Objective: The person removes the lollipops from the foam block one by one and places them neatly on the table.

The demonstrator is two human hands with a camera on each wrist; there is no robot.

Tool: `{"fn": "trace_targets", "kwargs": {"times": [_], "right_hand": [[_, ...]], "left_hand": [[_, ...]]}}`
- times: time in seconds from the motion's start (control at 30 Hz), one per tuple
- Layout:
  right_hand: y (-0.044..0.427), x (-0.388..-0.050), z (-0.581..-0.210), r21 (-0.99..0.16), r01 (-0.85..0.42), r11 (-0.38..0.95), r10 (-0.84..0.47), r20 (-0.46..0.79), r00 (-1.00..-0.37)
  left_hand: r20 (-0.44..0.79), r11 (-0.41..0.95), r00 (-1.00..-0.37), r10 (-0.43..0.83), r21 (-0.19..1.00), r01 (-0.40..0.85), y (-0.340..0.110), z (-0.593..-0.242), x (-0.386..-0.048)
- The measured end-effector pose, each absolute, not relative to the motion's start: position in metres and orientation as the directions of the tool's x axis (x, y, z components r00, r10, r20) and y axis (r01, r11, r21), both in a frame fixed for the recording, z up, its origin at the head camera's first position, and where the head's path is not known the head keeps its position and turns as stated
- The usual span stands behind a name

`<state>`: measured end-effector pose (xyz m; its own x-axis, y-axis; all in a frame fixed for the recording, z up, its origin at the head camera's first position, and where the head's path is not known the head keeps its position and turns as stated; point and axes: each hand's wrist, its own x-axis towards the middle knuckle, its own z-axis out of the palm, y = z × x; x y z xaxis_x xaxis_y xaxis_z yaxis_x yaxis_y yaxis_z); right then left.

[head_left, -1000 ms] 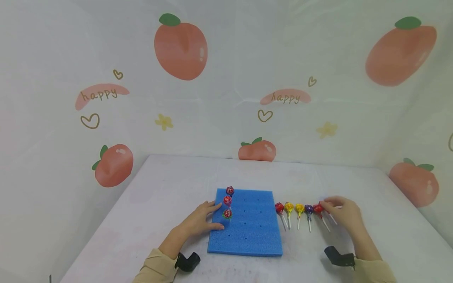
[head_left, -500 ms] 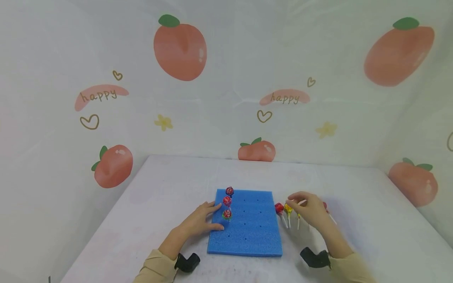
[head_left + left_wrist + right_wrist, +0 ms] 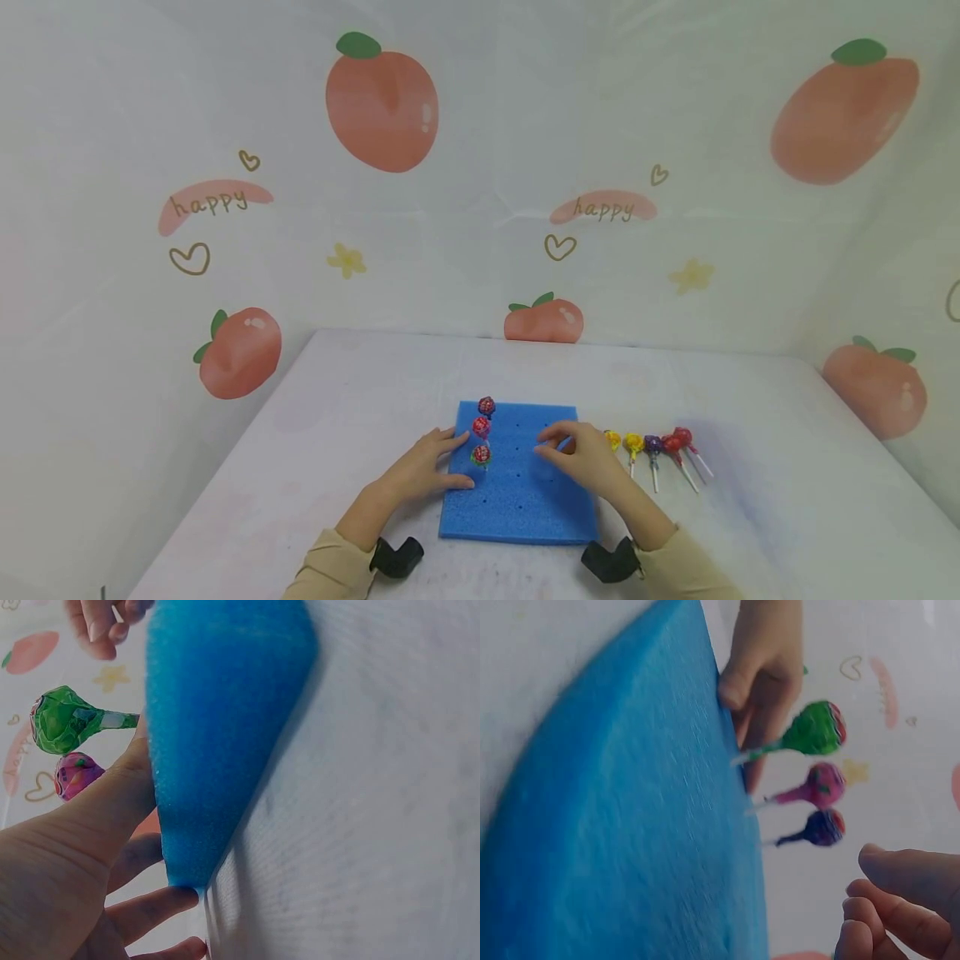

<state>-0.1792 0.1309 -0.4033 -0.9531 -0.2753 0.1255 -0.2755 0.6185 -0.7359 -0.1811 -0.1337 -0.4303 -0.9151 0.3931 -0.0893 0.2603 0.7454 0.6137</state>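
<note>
Three lollipops, with dark red (image 3: pixel 487 406), pink (image 3: pixel 481 427) and red-green (image 3: pixel 481 454) heads, stand upright in the left part of a blue foam board (image 3: pixel 517 521). My left hand (image 3: pixel 420 468) rests spread at the board's left edge; in the left wrist view the hand (image 3: pixel 67 855) is beside the foam (image 3: pixel 217 712) and a green-wrapped lollipop (image 3: pixel 64 724). Over the board's right half hovers my right hand (image 3: pixel 588 458), fingers loosely bent. Nothing shows between the fingertips of this hand (image 3: pixel 907 900) in the right wrist view, near the standing lollipops (image 3: pixel 814 731).
Right of the board lie several lollipops: yellow (image 3: pixel 634 443), purple (image 3: pixel 653 444) and red (image 3: pixel 672 445), with another red one (image 3: pixel 682 436) beside them. Small holes dot the foam. A printed cloth (image 3: pixel 450 250) hangs behind the white table (image 3: pixel 375 367).
From the rightmost red lollipop, my right hand has moved left across the row to above the board, now covering the leftmost red lollipop's place. The left hand has stayed put.
</note>
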Motion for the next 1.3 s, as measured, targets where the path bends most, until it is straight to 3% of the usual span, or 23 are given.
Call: {"fn": "trace_targets", "kwargs": {"times": [0.57, 1.3], "right_hand": [[0.087, -0.176, -0.421, -0.793, -0.355, 0.494, -0.471, 0.099, -0.876], [0.07, -0.181, -0.428, -0.797, -0.361, 0.484, -0.469, 0.112, -0.876]], "left_hand": [[-0.081, 0.753, -0.917, 0.391, 0.601, 0.268, -0.134, -0.43, -0.181], [-0.065, 0.75, -0.913, 0.404, 0.594, 0.29, -0.134, -0.431, -0.181]]}}
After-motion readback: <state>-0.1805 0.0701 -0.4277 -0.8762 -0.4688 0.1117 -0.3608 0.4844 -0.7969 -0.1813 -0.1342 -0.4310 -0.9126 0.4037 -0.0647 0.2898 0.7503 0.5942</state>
